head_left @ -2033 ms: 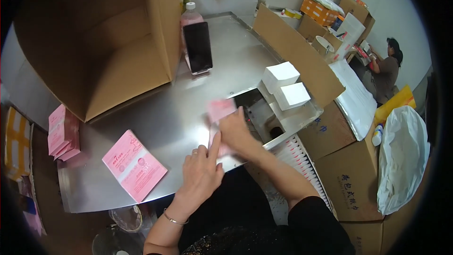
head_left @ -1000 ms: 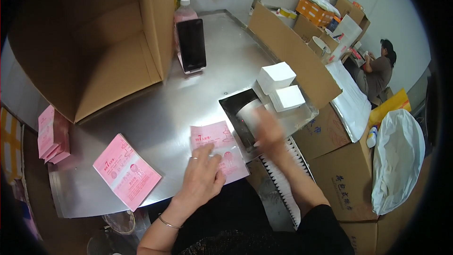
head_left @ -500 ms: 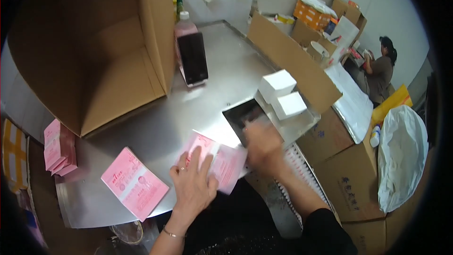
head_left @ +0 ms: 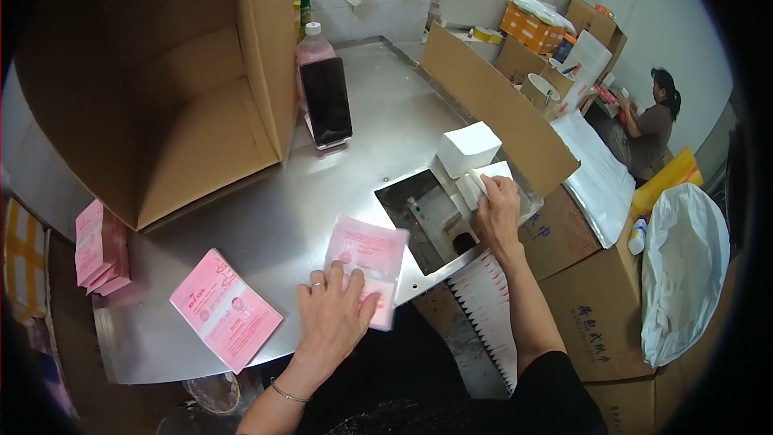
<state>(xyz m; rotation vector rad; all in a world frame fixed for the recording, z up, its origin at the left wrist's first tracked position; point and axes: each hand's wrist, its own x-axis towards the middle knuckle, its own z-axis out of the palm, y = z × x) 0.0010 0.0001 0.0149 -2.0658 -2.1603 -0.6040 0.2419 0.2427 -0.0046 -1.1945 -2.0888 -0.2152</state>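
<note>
My left hand (head_left: 334, 321) lies with its fingers spread over a pink and white printed plastic packet (head_left: 366, 242) near the table's front edge. To its left rests a flat pile of similar pink packets (head_left: 229, 306). My right hand (head_left: 501, 213) reaches past a rectangular opening in the tabletop, its fingers bent onto the smaller stack of white folded paper (head_left: 469, 191). The thumb side is partly hidden. Right behind it stands a second white paper stack (head_left: 469, 149). Inside the opening (head_left: 427, 221), a metal mechanism shows.
A large open carton (head_left: 193, 137) stands at the left, with more pink packets (head_left: 102, 250) beside it. A phone (head_left: 326, 102) leans against a bottle (head_left: 314, 47). Cartons (head_left: 600, 310) and a white plastic bag (head_left: 684, 274) flank the right side. A person (head_left: 656, 125) works farther back.
My right hand has moved from above the opening, up and right, onto the smaller white stack. The pink packet under my left hand has turned more upright.
</note>
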